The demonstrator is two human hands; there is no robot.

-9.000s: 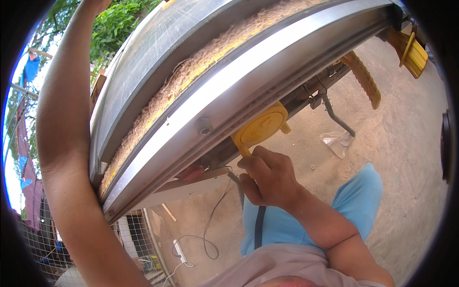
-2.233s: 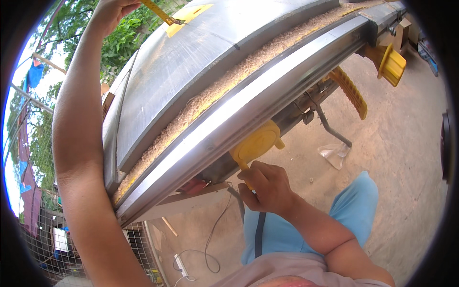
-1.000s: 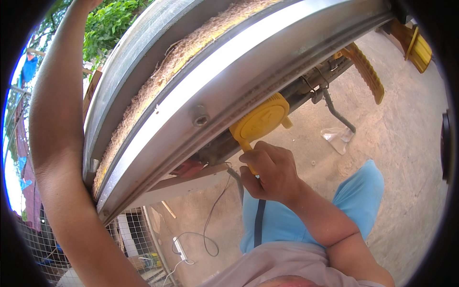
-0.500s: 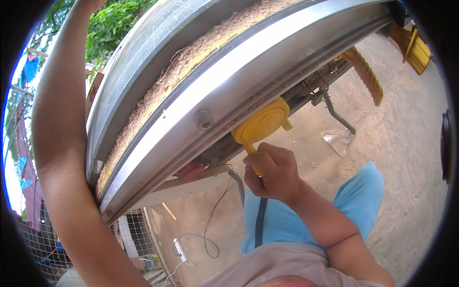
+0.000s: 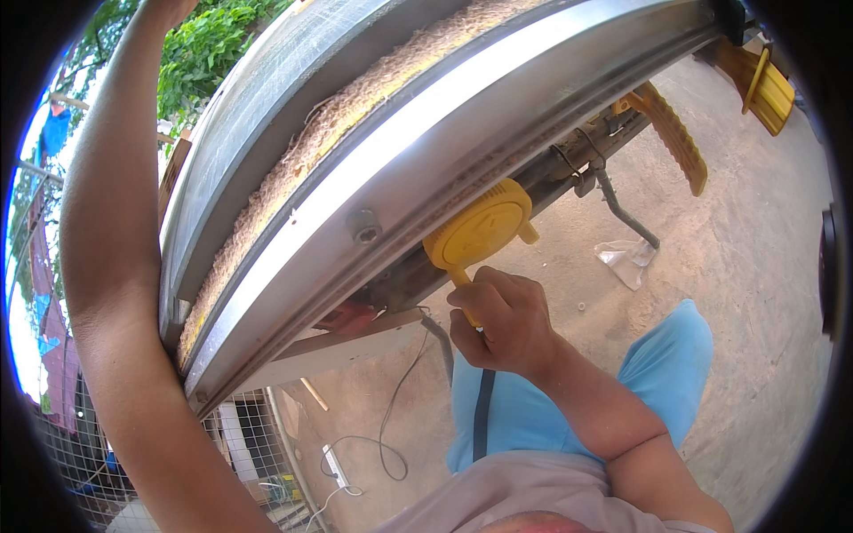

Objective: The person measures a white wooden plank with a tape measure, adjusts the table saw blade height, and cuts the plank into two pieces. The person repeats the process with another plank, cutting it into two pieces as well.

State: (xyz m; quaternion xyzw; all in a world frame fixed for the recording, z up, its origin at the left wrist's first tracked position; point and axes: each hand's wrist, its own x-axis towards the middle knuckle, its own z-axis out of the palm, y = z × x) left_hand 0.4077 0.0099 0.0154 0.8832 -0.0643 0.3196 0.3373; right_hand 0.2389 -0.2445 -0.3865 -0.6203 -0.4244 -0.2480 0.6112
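My right hand (image 5: 499, 318) is closed round the handle of a yellow round crank wheel (image 5: 475, 231) beneath a metal machine table. My left arm reaches up along the table's left end; only part of my left hand (image 5: 180, 9) shows at the top edge, and its fingers are hidden. The table has a silver rail (image 5: 404, 120) along its front, with a bolt (image 5: 364, 226) in it, and a pale band of sawdust (image 5: 275, 200) beside a grey metal top (image 5: 231, 151).
Yellow levers (image 5: 675, 142) and a yellow knob (image 5: 771, 98) stick out at the right. Below are a bent metal leg (image 5: 622, 213), clear plastic scrap (image 5: 626, 262), a power strip (image 5: 331, 465) with cords, and wire mesh (image 5: 98, 453). My blue-clad knee is at the lower right.
Since about two seconds ago my left hand and the yellow tape measure it held went out of view at the top as the view shifted. My right hand stays on the crank, moved only slightly.
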